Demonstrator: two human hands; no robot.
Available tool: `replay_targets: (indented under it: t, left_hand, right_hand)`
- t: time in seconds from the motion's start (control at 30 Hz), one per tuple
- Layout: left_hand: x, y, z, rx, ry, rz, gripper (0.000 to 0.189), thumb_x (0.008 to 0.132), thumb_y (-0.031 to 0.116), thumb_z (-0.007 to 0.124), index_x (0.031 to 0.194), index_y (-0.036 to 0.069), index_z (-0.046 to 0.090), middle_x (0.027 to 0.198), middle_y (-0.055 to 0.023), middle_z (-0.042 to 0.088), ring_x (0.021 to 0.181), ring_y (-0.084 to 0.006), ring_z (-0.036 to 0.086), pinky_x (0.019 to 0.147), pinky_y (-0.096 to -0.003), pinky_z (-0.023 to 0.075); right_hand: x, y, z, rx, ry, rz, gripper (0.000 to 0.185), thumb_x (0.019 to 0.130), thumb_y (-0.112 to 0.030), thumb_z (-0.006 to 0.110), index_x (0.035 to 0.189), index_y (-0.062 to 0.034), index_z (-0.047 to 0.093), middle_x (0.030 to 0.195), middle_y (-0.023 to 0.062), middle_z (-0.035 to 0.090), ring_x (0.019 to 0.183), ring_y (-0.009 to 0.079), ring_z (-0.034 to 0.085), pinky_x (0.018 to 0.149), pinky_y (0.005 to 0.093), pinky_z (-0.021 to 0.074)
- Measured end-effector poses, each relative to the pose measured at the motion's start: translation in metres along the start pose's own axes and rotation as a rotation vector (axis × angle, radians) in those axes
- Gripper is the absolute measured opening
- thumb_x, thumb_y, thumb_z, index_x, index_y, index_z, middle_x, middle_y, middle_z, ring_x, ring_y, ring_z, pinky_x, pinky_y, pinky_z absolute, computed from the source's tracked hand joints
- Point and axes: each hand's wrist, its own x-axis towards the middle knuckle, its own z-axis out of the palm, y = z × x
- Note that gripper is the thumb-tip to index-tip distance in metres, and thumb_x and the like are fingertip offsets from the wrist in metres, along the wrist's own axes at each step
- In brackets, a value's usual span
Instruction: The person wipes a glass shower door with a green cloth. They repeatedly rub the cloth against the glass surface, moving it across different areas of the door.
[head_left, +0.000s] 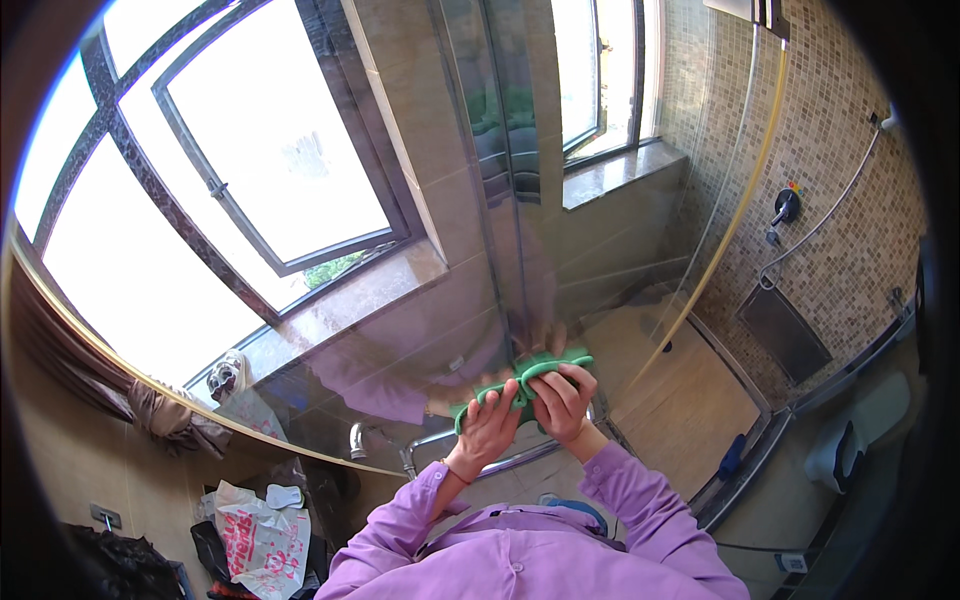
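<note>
A green cloth (540, 369) is bunched against a clear glass panel (420, 330) in front of me, where it and my hands are reflected. My left hand (487, 427) presses on the cloth's left part with the fingers stretched along it. My right hand (561, 397) grips the right part, its fingers bent over the folded edge. The two hands are close together, and each sleeve is purple. Below the cloth, a chrome rail (517, 456) runs along the panel.
A shower area with a tan floor (675, 367), wall valve (786, 206) and hose lies to the right, beside a toilet (862, 420). A printed plastic bag (262, 536) rests at lower left. An open window (277, 135) and its stone sill (360, 292) are at upper left.
</note>
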Motion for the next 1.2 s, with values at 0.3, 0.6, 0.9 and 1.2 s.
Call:
replay_targets:
  t: [0.3, 0.6, 0.9, 1.2]
  left_hand:
    - [0.109, -0.033, -0.050, -0.026, 0.288, -0.251, 0.020, 0.086, 0.012, 0.059, 0.100, 0.016, 0.073, 0.131, -0.0041, 0.061, 0.143, -0.0472, 0.020, 0.116, -0.0556, 0.0088]
    - [0.037, 0.010, -0.001, 0.073, 0.108, -0.203, 0.026, 0.086, 0.034, 0.060, 0.107, 0.021, 0.070, 0.140, -0.0049, 0.052, 0.144, -0.0430, 0.018, 0.118, -0.0519, 0.0032]
    - [0.146, 0.008, -0.031, 0.090, 0.195, -0.354, 0.024, 0.090, 0.020, 0.056, 0.109, 0.015, 0.070, 0.136, -0.0142, 0.055, 0.140, -0.0444, 0.028, 0.118, -0.0508, 0.0065]
    - [0.084, 0.052, 0.012, 0.042, 0.052, -0.210, 0.025, 0.086, 0.028, 0.060, 0.108, 0.018, 0.069, 0.139, -0.0033, 0.053, 0.142, -0.0340, 0.027, 0.118, -0.0462, 0.0036]
  right_hand:
    - [0.118, -0.001, -0.012, -0.060, 0.126, 0.020, 0.026, 0.076, -0.007, 0.069, 0.102, -0.0088, 0.074, 0.113, 0.0019, 0.058, 0.106, 0.0255, 0.049, 0.084, 0.0348, 0.0446]
    - [0.029, 0.014, -0.009, 0.021, 0.051, 0.013, 0.028, 0.073, -0.008, 0.074, 0.100, -0.0102, 0.074, 0.112, -0.0001, 0.057, 0.104, 0.0243, 0.049, 0.082, 0.0350, 0.0435]
    - [0.121, 0.034, -0.025, -0.035, 0.176, 0.031, 0.022, 0.079, -0.011, 0.068, 0.100, -0.0084, 0.074, 0.113, 0.0029, 0.057, 0.104, 0.0257, 0.049, 0.080, 0.0339, 0.0452]
    - [0.024, 0.058, -0.026, -0.013, 0.101, 0.045, 0.019, 0.078, -0.011, 0.070, 0.097, -0.0099, 0.074, 0.112, 0.0010, 0.059, 0.106, 0.0242, 0.050, 0.082, 0.0357, 0.0439]
